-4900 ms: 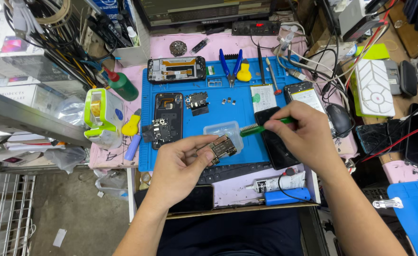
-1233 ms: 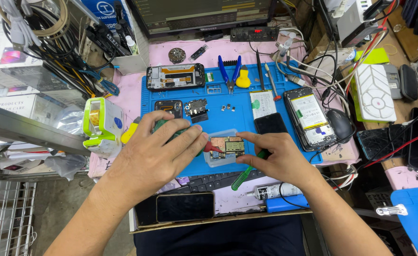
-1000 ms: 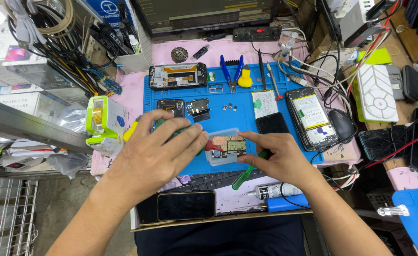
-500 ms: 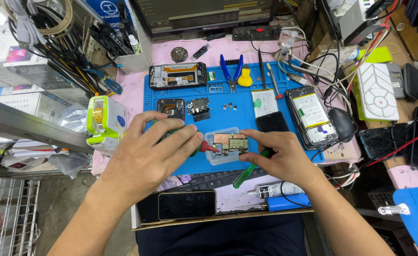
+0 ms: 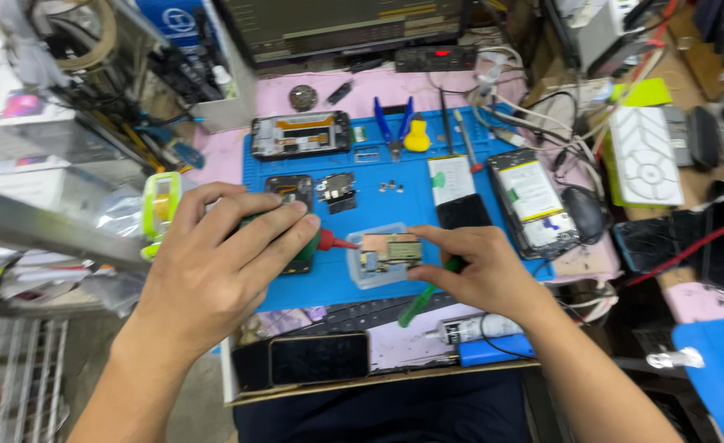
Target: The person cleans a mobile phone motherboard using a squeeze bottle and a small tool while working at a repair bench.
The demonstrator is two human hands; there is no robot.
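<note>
The left hand [image 5: 222,271] is closed around a small green squeeze bottle with a red pointed nozzle [image 5: 325,240], whose tip now points at the near-left corner of the small clear plastic tray [image 5: 360,275] on the blue silicone work mat [image 5: 395,205]. A second ago that hand lay flatter over the mat with the nozzle hidden; it has since drawn back a little and the tip has come into view, so the bottle looks aimed at the board. The gold-and-silver phone circuit board [image 5: 390,248] lies in the tray, at the mat's near edge, pinned by the right hand's [image 5: 481,275] fingertips, which also grip a green-handled screwdriver [image 5: 423,295] tucked under the palm. Nearly five seconds ago the board was held up in the left hand and the screwdriver worked on it; now it rests in the tray. Beyond the tray on the mat lie a black phone frame [image 5: 300,135], blue-handled pliers [image 5: 392,123] and loose screws [image 5: 390,187].
</note>
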